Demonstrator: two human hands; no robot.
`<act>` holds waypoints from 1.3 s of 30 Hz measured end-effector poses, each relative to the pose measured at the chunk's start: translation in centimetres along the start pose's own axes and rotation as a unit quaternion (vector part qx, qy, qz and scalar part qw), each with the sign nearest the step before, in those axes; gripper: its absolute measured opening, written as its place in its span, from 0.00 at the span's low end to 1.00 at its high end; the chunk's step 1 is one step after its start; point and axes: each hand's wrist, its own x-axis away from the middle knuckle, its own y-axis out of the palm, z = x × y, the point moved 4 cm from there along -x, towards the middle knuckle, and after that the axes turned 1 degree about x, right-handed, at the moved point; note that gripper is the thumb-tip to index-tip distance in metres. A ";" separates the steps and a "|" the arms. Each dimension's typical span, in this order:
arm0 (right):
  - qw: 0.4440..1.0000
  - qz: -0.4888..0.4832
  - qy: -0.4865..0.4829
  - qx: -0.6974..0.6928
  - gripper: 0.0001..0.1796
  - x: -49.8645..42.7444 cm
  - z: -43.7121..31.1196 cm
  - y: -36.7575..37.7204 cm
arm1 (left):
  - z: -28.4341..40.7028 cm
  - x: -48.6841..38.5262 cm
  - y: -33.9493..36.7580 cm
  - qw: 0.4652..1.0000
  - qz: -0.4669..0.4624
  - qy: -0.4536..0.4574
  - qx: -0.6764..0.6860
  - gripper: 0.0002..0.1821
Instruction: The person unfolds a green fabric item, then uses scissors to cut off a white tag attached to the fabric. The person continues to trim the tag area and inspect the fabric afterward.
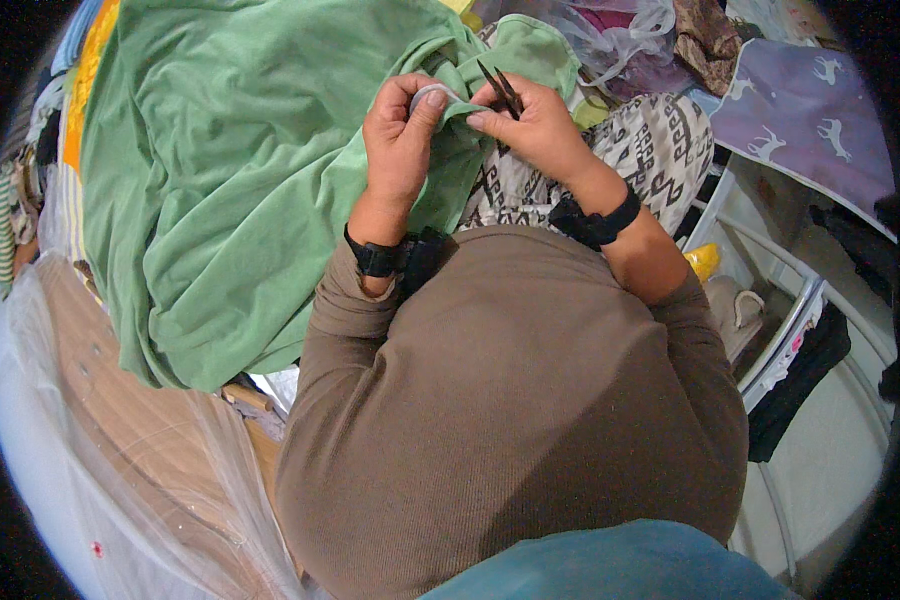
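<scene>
A large green cloth (247, 172) lies bunched in front of me and to the left. My left hand (401, 139) pinches its edge together with a pale strip (436, 90) between thumb and fingers. Close beside it, my right hand (536, 127) pinches the same green edge with thumb and forefinger. Dark pointed blades (501, 88), of snips or small scissors, stick up out of the right hand; their handle is hidden in the palm. Under the right forearm is a white fabric with a black pattern (656, 150). Both wrists wear black bands.
At the right stand a metal-framed rack (772, 255) and a purple cloth with white animal figures (802, 105). Clear plastic bags (630, 45) lie beyond the hands. Sheer white netting (142, 465) hangs over a brown surface at the lower left. Striped cloth (1, 225) is at the far left.
</scene>
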 end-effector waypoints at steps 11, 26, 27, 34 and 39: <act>0.993 -0.036 -0.066 0.089 0.12 1.2 -0.2 -0.4 | -1.4 0.9 -0.1 1.000 -0.016 0.018 0.001 0.06; 0.997 0.059 -0.015 -0.047 0.16 0.3 1.1 -1.6 | 1.6 2.5 -0.4 0.934 -0.105 0.167 -0.298 0.04; 0.998 0.058 0.007 -0.010 0.20 0.3 1.3 -1.7 | 1.5 2.5 -0.3 0.928 -0.092 0.171 -0.317 0.04; 0.996 -0.046 -0.067 0.027 0.23 1.2 0.5 0.3 | 1.2 2.0 -1.0 0.976 0.020 0.104 -0.191 0.05; 0.989 0.033 0.005 -0.146 0.13 0.7 -0.2 -1.0 | 4.7 -0.1 1.6 0.944 0.021 0.213 -0.252 0.05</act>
